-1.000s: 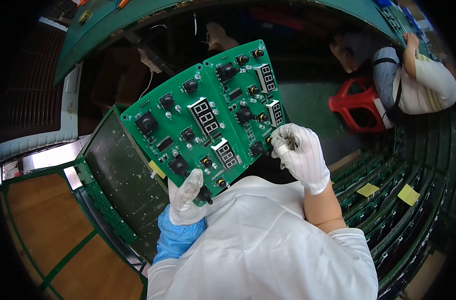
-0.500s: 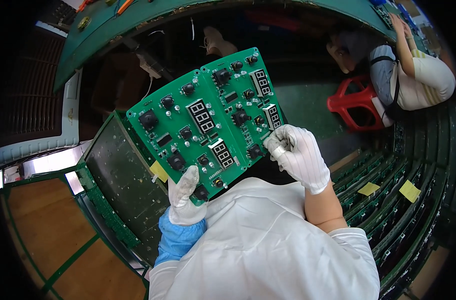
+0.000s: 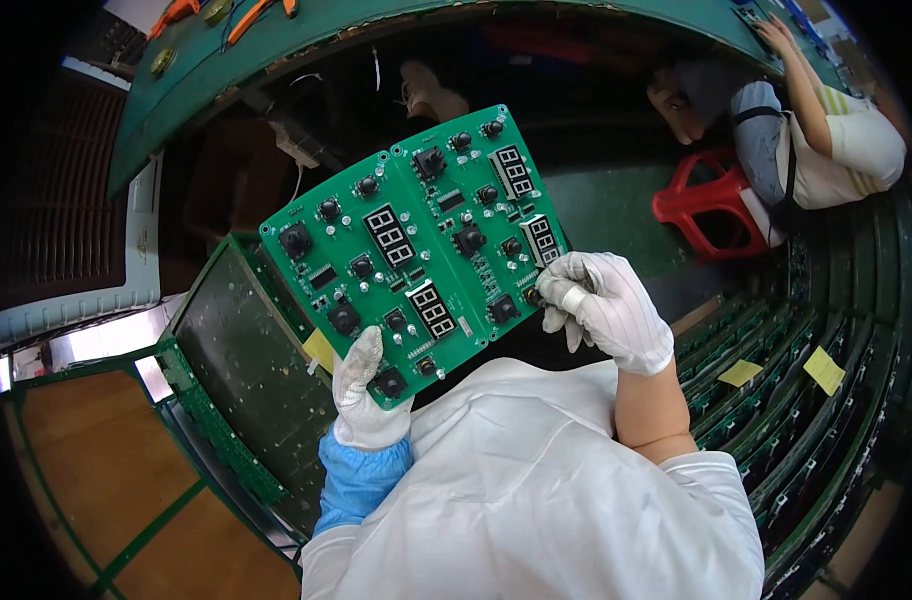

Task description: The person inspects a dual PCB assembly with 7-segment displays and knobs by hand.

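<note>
A green circuit board (image 3: 446,262), made of two joined halves, is tilted up in front of my body. Black push buttons, small clear LEDs and white-framed digit displays (image 3: 390,238) cover its face. My left hand (image 3: 368,395), in a white glove with a blue sleeve cover, grips the lower left corner, thumb on the front; its other fingers are hidden behind. At the lower right edge, my white-gloved right hand (image 3: 606,305) has thumb and forefinger closed together beside a small round button. Its lower fingers hang past the board's edge.
Slotted racks (image 3: 776,440) holding boards stand at the right, with yellow paper notes (image 3: 824,371). A green cart (image 3: 241,365) is at the left. Ahead runs a green workbench (image 3: 376,50) with orange-handled tools (image 3: 248,20). Another person (image 3: 841,150) sits by a red stool (image 3: 711,207).
The board has shifted slightly left and tilted a little. My right fingers have changed their hold at its edge, uncovering a small round button, and the lower fingers have loosened downward.
</note>
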Demonstrator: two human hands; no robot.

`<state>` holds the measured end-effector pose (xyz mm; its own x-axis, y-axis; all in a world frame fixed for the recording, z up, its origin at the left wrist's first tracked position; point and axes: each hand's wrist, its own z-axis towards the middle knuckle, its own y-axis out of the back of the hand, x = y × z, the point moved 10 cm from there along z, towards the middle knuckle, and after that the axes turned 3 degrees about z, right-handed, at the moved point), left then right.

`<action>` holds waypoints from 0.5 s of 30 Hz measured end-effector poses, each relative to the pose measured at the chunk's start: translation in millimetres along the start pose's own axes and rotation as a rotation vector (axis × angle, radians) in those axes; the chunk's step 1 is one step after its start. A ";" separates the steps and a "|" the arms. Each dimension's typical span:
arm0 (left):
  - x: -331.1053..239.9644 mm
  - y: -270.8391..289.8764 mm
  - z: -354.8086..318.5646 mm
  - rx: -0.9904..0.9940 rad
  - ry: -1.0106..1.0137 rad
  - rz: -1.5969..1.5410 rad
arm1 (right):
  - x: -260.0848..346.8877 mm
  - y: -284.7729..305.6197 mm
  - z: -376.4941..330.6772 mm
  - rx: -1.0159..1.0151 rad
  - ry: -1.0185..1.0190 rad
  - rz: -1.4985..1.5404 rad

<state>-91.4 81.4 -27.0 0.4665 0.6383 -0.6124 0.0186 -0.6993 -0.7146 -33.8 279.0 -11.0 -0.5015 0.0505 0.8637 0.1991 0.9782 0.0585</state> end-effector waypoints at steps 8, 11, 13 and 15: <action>2.2 25.1 -1.5 -0.001 -0.054 0.177 | 22.4 -0.2 -6.0 -0.118 0.414 -0.357; 17.8 23.4 1.0 0.095 0.062 0.065 | 15.0 1.3 -10.7 -0.129 0.395 -0.410; 20.5 11.1 -1.0 0.100 0.137 -0.002 | 9.1 5.0 -14.9 -0.171 0.414 -0.352; 20.0 -7.1 -0.5 0.179 0.141 -0.029 | 15.6 8.7 -20.8 -0.218 0.453 -0.442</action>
<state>-81.7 98.9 -34.0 0.5869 0.5973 -0.5466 -0.1176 -0.6051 -0.7874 -22.4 284.1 13.4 -0.1814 -0.4817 0.8574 0.2456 0.8220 0.5138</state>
